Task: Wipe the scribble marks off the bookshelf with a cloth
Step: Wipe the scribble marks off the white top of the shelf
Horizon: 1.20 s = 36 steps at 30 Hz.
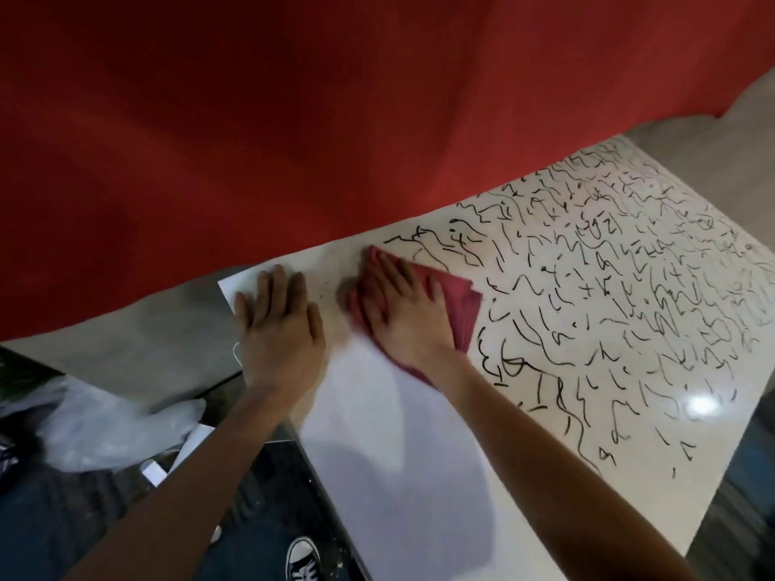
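A: What step is this?
B: Mid-wipe. On the glossy white bookshelf panel (pixel 398 454), at its left end, one left grip (pixel 279 325) rests flat, released. One right grip (pixel 402 312), fingers straight, presses one folded red cloth (pixel 459 304) onto the panel.
A: Next?
B: Likely sweeping right: black scribble marks (pixel 608 287), too many to count, cover the panel's far-right span.

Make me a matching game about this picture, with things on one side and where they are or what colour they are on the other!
Things:
1. cloth
2. left hand
3. scribble marks
4. plastic bag

Places and colours:
A. black, all over the right part of the bookshelf
B. on the floor, left of the bookshelf
C. pinkish red, under the right hand
D. flat on the clean white corner

Pairs: 1-C, 2-D, 3-A, 4-B
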Tool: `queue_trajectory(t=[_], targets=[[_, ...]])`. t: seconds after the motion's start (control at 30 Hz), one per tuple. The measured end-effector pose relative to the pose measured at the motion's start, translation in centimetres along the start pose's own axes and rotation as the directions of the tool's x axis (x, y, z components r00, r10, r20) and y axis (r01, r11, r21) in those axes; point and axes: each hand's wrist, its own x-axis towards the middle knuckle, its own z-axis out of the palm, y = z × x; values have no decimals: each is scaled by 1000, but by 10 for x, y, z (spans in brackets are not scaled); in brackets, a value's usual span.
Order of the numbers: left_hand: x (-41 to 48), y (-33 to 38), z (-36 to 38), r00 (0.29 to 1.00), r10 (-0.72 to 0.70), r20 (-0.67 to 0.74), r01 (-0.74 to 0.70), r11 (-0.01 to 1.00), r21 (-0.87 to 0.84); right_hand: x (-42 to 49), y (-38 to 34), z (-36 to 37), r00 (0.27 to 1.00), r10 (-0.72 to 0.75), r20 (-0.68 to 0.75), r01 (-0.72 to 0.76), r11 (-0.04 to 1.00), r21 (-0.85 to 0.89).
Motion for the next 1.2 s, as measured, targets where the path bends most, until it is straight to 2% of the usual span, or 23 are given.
queue_trajectory(t=[0.07,0.13,0.2,0.3,0.37,0.43,0.53,0.6,0.7,0.77,0.83,0.97,1.03,1.1,1.2], targets=[[-2,0,-2,1000,-9,23,9,1000,6,44,19,-7,989,131,75,-134,990,42],[-2,1,-1,1000,-4,27,4,1000,29,63,26,-9,974,197,109,-203,978,41],[-2,2,-1,1000,-11,14,10,999,34,57,22,-8,977,184,103,-190,981,45],[-1,2,0,995,-48,90,47,999,16,18,11,-3,985,156,68,-159,986,40],[0,1,2,996,-37,85,37,999,5,-16,-1,-1,995,97,28,-97,995,18],[-1,2,3,997,-35,72,35,999,2,-36,-9,-1,997,54,54,-56,998,33],[-1,3,1,997,-40,66,40,999,4,-16,10,-2,999,22,43,-23,1000,10],[-2,3,-1,998,-31,60,31,1000,4,15,34,-5,996,87,-5,-87,996,-18],[-3,5,-1,999,-29,43,29,999,16,54,57,-5,965,262,29,-262,965,20],[-1,5,-1,999,-35,29,35,999,27,62,52,-5,950,309,47,-311,950,43],[1,6,0,999,-27,22,26,998,53,53,36,-3,962,262,71,-267,962,65],[2,6,0,998,-38,50,35,998,61,11,10,-1,996,-66,63,63,997,55],[1,6,-2,996,-49,79,44,997,70,17,25,-5,989,-135,60,136,991,-15],[0,6,-3,994,-56,90,49,996,78,33,50,-8,995,-97,-3,97,995,-37],[1,7,-4,991,-63,114,52,994,97,55,70,-10,989,145,10,-145,989,37]])
